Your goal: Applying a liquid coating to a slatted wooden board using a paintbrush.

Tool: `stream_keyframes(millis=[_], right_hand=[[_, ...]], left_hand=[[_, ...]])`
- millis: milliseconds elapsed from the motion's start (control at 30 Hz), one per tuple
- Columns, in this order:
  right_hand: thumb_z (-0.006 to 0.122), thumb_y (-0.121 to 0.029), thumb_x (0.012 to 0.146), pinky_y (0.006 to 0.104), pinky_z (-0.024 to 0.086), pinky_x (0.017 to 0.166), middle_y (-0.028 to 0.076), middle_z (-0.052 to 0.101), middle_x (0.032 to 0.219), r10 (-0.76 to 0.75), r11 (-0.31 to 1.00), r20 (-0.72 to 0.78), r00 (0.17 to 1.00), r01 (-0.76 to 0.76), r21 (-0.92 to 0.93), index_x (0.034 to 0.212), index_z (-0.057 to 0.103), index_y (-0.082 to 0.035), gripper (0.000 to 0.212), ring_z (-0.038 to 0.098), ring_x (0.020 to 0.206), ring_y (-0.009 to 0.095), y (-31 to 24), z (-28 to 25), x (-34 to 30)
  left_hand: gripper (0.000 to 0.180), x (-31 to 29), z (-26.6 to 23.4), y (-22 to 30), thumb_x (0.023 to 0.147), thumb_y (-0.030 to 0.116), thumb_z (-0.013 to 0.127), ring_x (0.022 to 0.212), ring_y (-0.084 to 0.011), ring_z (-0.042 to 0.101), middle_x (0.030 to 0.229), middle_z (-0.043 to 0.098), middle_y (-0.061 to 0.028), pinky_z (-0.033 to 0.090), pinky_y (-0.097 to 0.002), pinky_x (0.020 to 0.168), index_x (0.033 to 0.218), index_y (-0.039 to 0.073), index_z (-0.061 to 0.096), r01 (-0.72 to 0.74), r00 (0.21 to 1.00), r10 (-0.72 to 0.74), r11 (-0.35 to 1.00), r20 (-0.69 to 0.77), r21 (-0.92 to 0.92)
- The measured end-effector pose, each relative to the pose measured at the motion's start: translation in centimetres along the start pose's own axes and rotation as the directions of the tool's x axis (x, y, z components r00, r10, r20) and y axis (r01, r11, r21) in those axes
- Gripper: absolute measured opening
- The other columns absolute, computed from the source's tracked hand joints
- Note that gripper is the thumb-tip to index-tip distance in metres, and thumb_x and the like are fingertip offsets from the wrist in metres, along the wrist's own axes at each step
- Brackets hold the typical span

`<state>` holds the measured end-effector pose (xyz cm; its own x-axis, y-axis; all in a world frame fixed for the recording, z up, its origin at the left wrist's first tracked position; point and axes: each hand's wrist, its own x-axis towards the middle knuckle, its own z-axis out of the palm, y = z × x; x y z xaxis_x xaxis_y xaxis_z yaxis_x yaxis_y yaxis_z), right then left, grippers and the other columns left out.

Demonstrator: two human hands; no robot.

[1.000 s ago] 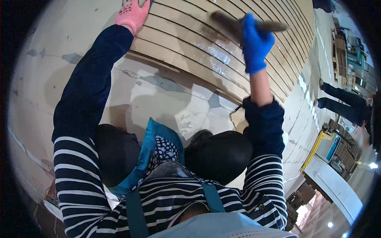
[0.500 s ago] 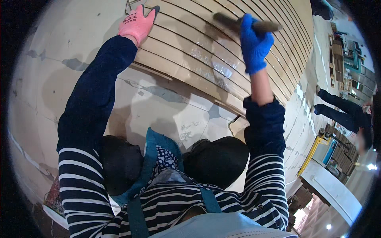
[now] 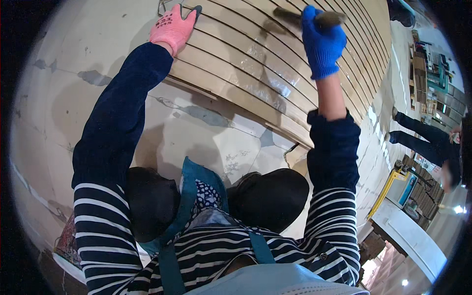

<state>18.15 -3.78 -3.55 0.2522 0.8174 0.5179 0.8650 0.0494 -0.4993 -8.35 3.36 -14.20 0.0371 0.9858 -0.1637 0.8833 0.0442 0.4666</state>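
Note:
Tan flat sheets (image 3: 236,73) lie on the floor in front of me in long rows, with thin dark lines between them. Glossy, wet-looking patches shine on their middle part. My left hand (image 3: 169,30), in a pink glove with dark fingertips, rests at the left end of the rows with thumb and fingers apart. My right hand (image 3: 322,46), in a blue knitted glove, is closed around a dark brown stick-like tool (image 3: 330,19) above the sheets. One end of this tool sticks out on each side of the fist; its exact kind is unclear.
My knees (image 3: 268,199) are at the near side of the sheets, on a stained, cracked pale floor (image 3: 196,142). Another person (image 3: 423,135) stands at the right. Beyond are a yellow-framed machine (image 3: 388,191) and stacked brown boards (image 3: 425,196). A red-patterned container (image 3: 66,248) stands lower left.
My right hand has moved slightly up and to the right with the tool. My left hand stays at the left end of the sheets, its place almost unchanged.

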Motion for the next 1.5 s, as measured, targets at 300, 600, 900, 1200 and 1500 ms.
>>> stream_keyframes(millis=[300,600,900,1200,1500], right_hand=[[0.068,-0.018,0.072,0.0297,0.047,0.052,0.008,0.059,0.064,-0.191,0.974,0.348,0.918,0.131,0.187,0.069,0.06,-0.01,0.011,0.057,0.053,0.023,-3.6,-2.1,-8.2],[0.065,-0.024,0.075,0.0319,0.046,0.051,0.011,0.058,0.059,-0.33,0.929,0.061,0.942,0.336,-0.157,0.067,0.061,-0.01,0.017,0.058,0.052,0.026,-0.5,0.9,-4.1],[0.066,-0.015,0.065,0.0279,0.044,0.052,0.007,0.058,0.07,-0.26,0.959,0.16,0.952,0.236,0.153,0.073,0.062,-0.016,0.009,0.056,0.058,0.023,-5.6,-3.2,-10.3],[0.061,-0.024,0.065,0.0353,0.045,0.055,0.005,0.058,0.078,-0.525,0.851,0.577,0.626,0.39,0.352,0.084,0.056,-0.018,0.021,0.058,0.065,0.026,-5.9,-4.1,-15.3],[0.062,-0.002,0.076,0.0276,0.042,0.05,0.007,0.056,0.063,0.125,0.985,0.137,0.983,-0.14,0.105,0.069,0.06,-0.005,0.007,0.053,0.054,0.017,-0.9,-8.8,-16.3]], left_hand=[[0.065,-1.4,-2.0,1.8,0.084,0.053,0.035,0.108,-0.0351,0.047,0.118,0.048,-0.0222,0.037,-0.0405,0.091,0.126,0.004,0.037,0.054,0.999,-0.054,0.998,0.007,-0.042],[0.062,-2.5,-3.3,2.3,0.083,0.052,0.038,0.104,-0.0371,0.049,0.112,0.051,-0.0242,0.039,-0.0415,0.088,0.115,-0.001,0.046,0.014,1.0,-0.018,0.989,-0.023,-0.145],[0.065,-1.7,-2.3,1.7,0.083,0.052,0.037,0.109,-0.0353,0.047,0.118,0.048,-0.0223,0.037,-0.0399,0.091,0.121,0.0,0.042,-0.087,0.996,0.087,0.996,0.009,-0.005],[0.064,-2.0,-2.8,1.9,0.083,0.052,0.037,0.109,-0.0356,0.046,0.116,0.05,-0.023,0.037,-0.0398,0.092,0.121,0.0,0.042,0.004,1.0,-0.007,0.994,-0.025,-0.11],[0.058,-1.9,-1.5,1.7,0.086,0.048,0.036,0.106,-0.0372,0.048,0.113,0.051,-0.0234,0.037,-0.0408,0.091,0.118,0.001,0.043,0.003,1.0,-0.001,0.989,0.01,-0.147]])
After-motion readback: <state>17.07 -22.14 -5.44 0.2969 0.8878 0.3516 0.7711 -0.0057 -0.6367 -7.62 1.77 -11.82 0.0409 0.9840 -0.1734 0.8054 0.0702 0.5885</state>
